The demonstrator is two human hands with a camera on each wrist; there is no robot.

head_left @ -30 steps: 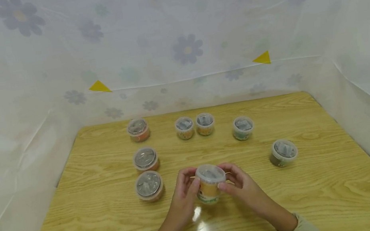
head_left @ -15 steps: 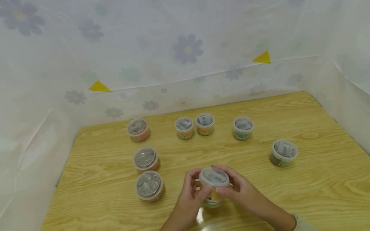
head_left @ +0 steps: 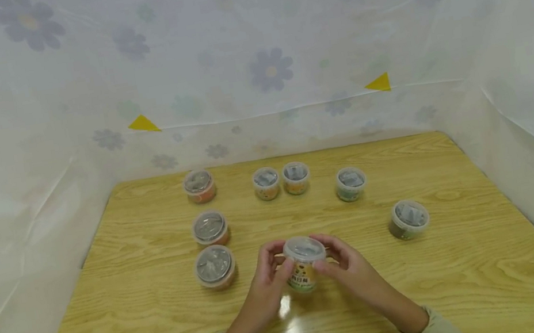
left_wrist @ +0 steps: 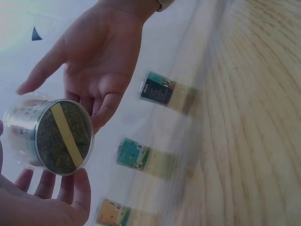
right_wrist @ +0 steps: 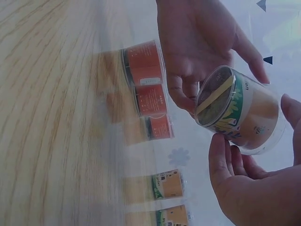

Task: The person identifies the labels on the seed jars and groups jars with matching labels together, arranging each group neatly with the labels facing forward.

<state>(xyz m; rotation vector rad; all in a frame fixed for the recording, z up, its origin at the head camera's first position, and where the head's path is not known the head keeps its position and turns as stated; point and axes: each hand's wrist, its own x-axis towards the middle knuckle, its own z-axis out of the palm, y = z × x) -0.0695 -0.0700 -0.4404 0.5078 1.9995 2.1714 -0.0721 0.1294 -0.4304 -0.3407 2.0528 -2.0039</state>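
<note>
Between both hands, a clear plastic tub (head_left: 306,268) with a lid and an orange label is held above the table. Fingers and thumb of my left hand (head_left: 266,282) grip its left side; my right hand (head_left: 349,271) grips the right side the same way. The tub's printed side faces the head camera. Through its clear base, the left wrist view shows dark crumbly contents (left_wrist: 56,146) and a flat tan strip (left_wrist: 67,135) lying across. The right wrist view shows the green and orange label (right_wrist: 251,113). Some fingers are hidden behind the tub.
Red-labelled tubs (head_left: 210,229) stand in a column at left. Two orange-labelled tubs (head_left: 267,184) sit side by side at the back. A green tub (head_left: 351,184) and a dark tub (head_left: 408,220) are at right. Patterned sheeting (head_left: 246,36) surrounds the wooden table (head_left: 140,326).
The tub has been turned in the hands, so dark print now shows where plain orange label faced before. Both hands shifted slightly nearer and right, then back. The standing tubs stayed put.
</note>
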